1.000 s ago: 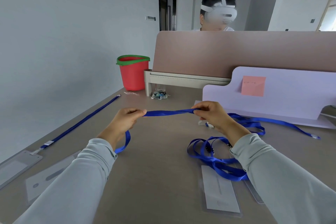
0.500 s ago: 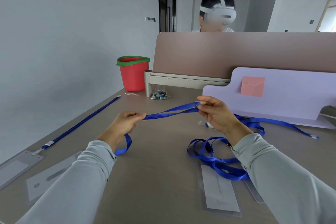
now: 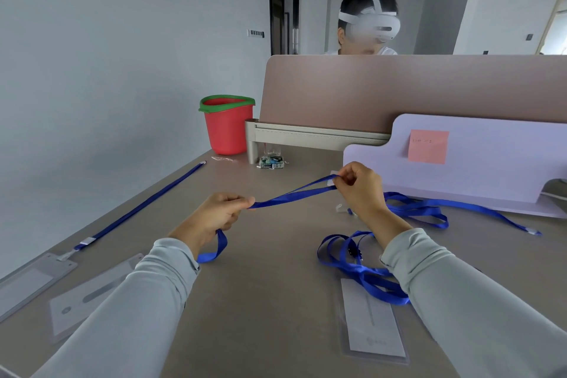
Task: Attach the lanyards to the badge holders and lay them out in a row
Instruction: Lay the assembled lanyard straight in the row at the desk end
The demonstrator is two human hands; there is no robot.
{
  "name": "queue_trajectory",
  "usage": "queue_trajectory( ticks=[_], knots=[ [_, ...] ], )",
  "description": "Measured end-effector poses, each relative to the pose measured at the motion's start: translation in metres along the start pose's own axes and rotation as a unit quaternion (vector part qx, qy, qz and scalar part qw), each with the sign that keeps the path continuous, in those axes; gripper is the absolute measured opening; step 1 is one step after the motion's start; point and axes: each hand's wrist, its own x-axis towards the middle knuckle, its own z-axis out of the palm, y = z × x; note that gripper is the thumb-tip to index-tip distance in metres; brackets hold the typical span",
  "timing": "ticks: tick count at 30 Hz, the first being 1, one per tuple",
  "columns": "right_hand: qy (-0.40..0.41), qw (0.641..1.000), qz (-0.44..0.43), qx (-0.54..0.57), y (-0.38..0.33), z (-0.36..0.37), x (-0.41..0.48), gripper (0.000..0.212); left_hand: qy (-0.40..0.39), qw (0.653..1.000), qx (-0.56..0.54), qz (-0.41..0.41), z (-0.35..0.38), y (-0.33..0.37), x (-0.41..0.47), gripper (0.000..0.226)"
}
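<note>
Your right hand (image 3: 359, 190) has risen since a second ago, so the blue lanyard (image 3: 291, 195), level then, now slopes up from mid-frame toward it, above the table (image 3: 270, 301). At lower left the frame edge cuts off a badge holder (image 3: 27, 282), and your right sleeve hides part of the loose lanyards (image 3: 362, 267). Both hands pinch the strap: your left hand (image 3: 214, 218) has its fingers curled with a loop hanging beneath, and your right holds the doubled end in its fingertips.
</note>
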Motion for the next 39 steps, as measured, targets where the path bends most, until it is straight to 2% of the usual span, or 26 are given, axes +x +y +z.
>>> queue_trajectory(
  ticks=[5, 10, 13, 14, 16, 18, 22, 24, 27, 33, 37, 39],
  knots=[
    [0.018, 0.995, -0.015, -0.097, 0.000, 0.001, -0.004, 0.008, -0.018, 1.000, -0.005, 0.014, 0.006, 0.007, -0.002, 0.019],
    [-0.024, 0.999, 0.029, 0.009, 0.007, -0.001, -0.005, 0.026, 0.007, 1.000, -0.008, 0.017, 0.002, 0.007, -0.002, 0.017],
    [-0.069, 0.993, 0.055, 0.074, 0.006, 0.000, -0.008, 0.016, 0.022, 1.000, 0.006, 0.017, 0.005, 0.005, 0.001, 0.016],
    [-0.102, 0.989, 0.057, 0.088, 0.007, -0.001, -0.008, 0.020, 0.030, 0.999, 0.005, 0.016, 0.005, 0.005, 0.001, 0.016],
    [-0.185, 0.974, 0.056, 0.122, 0.009, -0.004, -0.007, 0.028, 0.047, 0.999, 0.000, 0.016, 0.003, 0.004, 0.002, 0.017],
    [-0.242, 0.953, 0.069, 0.170, 0.011, -0.008, -0.006, 0.026, 0.056, 0.998, 0.001, 0.016, 0.000, 0.002, 0.003, 0.018],
    [-0.274, 0.901, 0.128, 0.311, 0.012, -0.010, -0.004, 0.021, 0.059, 0.998, 0.005, 0.014, -0.004, 0.000, 0.005, 0.018],
    [-0.288, 0.873, 0.134, 0.371, 0.013, -0.012, -0.002, 0.027, 0.060, 0.998, 0.006, 0.012, -0.005, 0.000, 0.005, 0.018],
    [-0.316, 0.861, 0.115, 0.382, 0.014, -0.013, 0.001, 0.034, 0.058, 0.998, 0.007, 0.008, -0.008, 0.000, 0.005, 0.017],
    [-0.316, 0.846, 0.104, 0.418, 0.009, 0.007, 0.013, 0.046, 0.045, 0.999, 0.017, -0.002, -0.025, 0.000, 0.004, 0.015],
    [-0.370, 0.818, 0.090, 0.431, -0.001, 0.034, 0.020, 0.059, 0.075, 0.997, 0.014, -0.020, -0.048, -0.005, 0.007, 0.013],
    [-0.388, 0.800, 0.094, 0.448, -0.007, 0.052, 0.023, 0.056, 0.102, 0.994, 0.007, -0.043, -0.063, -0.009, 0.010, 0.012]
  ],
)
